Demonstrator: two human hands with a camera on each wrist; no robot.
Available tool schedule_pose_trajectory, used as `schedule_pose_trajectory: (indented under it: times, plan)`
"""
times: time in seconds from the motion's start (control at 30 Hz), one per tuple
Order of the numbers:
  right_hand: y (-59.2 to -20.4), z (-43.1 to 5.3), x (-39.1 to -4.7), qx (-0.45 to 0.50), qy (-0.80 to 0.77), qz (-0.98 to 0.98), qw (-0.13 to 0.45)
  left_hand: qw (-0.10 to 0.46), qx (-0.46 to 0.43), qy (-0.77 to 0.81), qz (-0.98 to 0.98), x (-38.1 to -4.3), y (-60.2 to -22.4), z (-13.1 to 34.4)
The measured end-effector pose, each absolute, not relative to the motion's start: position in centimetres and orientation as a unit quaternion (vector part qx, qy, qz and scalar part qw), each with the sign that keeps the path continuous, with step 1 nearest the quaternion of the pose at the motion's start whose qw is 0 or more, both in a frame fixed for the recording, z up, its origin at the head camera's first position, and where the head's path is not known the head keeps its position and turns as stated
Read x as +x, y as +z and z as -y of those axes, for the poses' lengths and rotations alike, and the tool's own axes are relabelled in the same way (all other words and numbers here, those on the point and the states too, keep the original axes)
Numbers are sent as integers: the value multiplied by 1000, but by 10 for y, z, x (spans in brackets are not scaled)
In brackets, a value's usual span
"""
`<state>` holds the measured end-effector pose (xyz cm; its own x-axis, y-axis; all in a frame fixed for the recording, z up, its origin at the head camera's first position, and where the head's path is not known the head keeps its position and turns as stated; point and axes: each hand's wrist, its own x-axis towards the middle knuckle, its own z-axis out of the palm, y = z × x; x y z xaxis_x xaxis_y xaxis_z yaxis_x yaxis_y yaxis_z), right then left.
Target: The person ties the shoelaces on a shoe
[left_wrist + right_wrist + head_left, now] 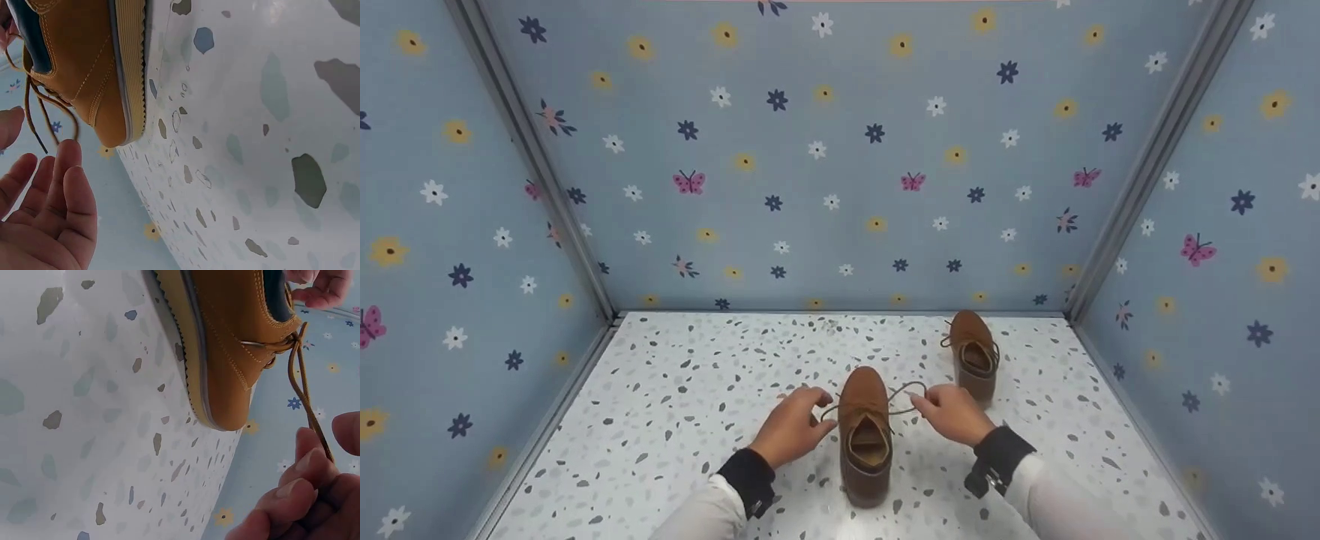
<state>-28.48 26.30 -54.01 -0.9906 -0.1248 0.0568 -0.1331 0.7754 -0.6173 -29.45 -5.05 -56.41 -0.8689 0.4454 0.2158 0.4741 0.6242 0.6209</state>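
A brown lace-up shoe (864,386) stands on the speckled floor between both hands, its toe pointing away. In the head view my left hand (795,427) is at the shoe's left side, thumb and fingers spread apart. A loop of shoelace (74,121) reaches one of its fingertips in the left wrist view. On the other side, my right hand (958,415) holds the end of a long lace loop (907,385), drawn out sideways from the shoe. The right wrist view has this lace (304,394) running in among the curled fingers, with the thumb a little apart.
A second brown shoe (971,328) with its own laces stands farther back on the right, near the rear wall. Blue flowered panels (840,150) enclose the white speckled floor (690,352) at the back and both sides, with grey metal posts (540,165) at the corners.
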Motion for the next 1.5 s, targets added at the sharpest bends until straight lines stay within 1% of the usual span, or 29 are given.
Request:
schedule_pose_trajectory:
  times: [0.17, 0.33, 0.53, 0.7, 1.0, 1.17, 1.37, 1.5]
  plan:
    - [-537, -260, -274, 95, 336, 937, -7, 37, -308, -323, 894, -285, -561, 51]
    - [-534, -258, -264, 154, 352, 923, -37, 40, -354, -304, 884, -280, -564, 52]
    - [-535, -253, -254, 213, 364, 902, -92, 23, -378, -291, 879, -276, -570, 50]
    - [-536, -250, -252, 220, 371, 897, -101, -1, -389, -281, 877, -273, -573, 47]
    - [-535, -264, -249, 140, 365, 918, -74, 4, -399, -269, 876, -270, -579, 46]
    - [-531, -276, -247, 112, 360, 925, -45, -5, -392, -271, 879, -269, -581, 45]
    - [-516, -274, -247, 118, 325, 938, 11, -6, -385, -277, 880, -268, -581, 44]
    - [-511, -266, -247, 153, 311, 937, 38, -8, -389, -279, 878, -269, -581, 44]
